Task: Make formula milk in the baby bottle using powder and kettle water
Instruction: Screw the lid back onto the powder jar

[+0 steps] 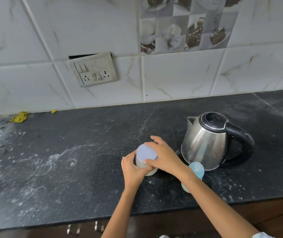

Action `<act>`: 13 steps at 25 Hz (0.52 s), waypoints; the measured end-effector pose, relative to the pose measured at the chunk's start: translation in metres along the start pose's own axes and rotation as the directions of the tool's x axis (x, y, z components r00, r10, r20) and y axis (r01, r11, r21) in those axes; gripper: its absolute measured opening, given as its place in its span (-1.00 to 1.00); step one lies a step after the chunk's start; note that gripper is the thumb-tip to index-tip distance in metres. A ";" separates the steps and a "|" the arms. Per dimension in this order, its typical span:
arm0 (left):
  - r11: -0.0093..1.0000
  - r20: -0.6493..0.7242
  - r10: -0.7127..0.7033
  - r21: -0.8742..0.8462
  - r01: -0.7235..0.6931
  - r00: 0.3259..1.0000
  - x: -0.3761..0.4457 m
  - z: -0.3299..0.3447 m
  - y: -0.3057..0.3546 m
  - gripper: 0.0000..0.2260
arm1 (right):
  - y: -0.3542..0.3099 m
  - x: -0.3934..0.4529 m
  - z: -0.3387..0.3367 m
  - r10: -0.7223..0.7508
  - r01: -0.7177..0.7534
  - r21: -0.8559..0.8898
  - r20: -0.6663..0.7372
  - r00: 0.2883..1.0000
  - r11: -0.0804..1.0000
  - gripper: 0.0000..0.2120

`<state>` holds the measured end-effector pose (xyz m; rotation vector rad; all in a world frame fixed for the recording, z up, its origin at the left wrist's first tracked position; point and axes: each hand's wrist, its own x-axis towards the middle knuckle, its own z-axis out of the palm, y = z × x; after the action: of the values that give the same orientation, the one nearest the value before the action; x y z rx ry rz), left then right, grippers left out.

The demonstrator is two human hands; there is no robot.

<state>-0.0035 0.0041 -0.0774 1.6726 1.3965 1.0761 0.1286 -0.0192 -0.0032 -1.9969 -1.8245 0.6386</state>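
Obs. 1: A powder jar (145,166) stands upright on the dark counter (85,177), near its middle, long axis vertical. Pale contents show through the clear wall. Its lid (145,152) is pale lilac, flat and round, and is seated on top.

Obs. 2: The left hand (133,169) wraps the jar's body from the near-left side, fingers closed around it. The right hand (163,158) comes in from the right and lies over the lid's right edge, fingers curled on the rim, thumb at the near edge. Both hands grip the same object: one on the body, one on the cap.

Judgement: the step in hand looks like opening the jar. The move turns on the lid sitting directly above the body, square to the vertical axis; the right hand is placed to twist or lift, the left to brace.

Obs. 3: The baby bottle (195,170) stands just right of the jar, near the counter's front edge, partly hidden behind the right forearm. It is bluish and translucent. I cannot tell whether it is capped.

Obs. 4: A steel kettle (206,145) with black lid and handle stands just beyond the bottle, spout pointing far-left, handle to the right.

Writing: dark lettering sits low on the kettle's front, too small to read. No label is readable on the jar or bottle.
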 end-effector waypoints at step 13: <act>1.000 0.003 0.005 0.023 -0.005 1.000 -0.005 0.001 0.002 -0.45 | -0.003 -0.020 0.018 -0.007 0.002 -0.058 -0.095 0.995 0.998 -0.48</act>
<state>-0.0021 -0.0015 -0.0764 1.6941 1.4091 1.0639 0.1152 -0.0396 -0.0147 -2.0228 -1.8101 0.4864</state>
